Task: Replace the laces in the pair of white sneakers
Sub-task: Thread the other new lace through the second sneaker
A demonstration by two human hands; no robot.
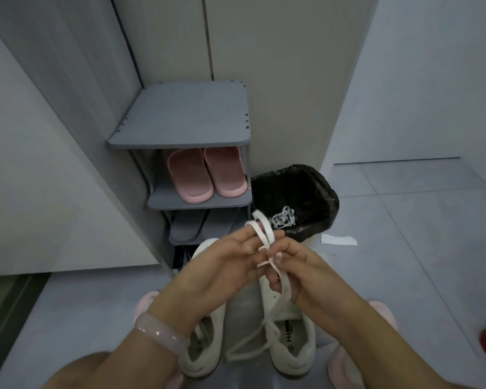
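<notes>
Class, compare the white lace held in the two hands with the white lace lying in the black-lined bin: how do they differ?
The held white lace is pinched between the left hand and right hand, looped upward; the binned white lace lies loose in a tangled heap. The held one trails down to the right white sneaker; the binned one touches no shoe. Both are flat and pale.

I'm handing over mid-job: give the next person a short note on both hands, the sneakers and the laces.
Left hand and right hand both pinch a flat white shoelace above the pair of white sneakers on the grey floor.
A tangled white lace lies in the black-lined bin.
Done: the right sneaker looks at least partly laced.
Left: finish threading and tying; the left sneaker's state is mostly hidden.
</notes>
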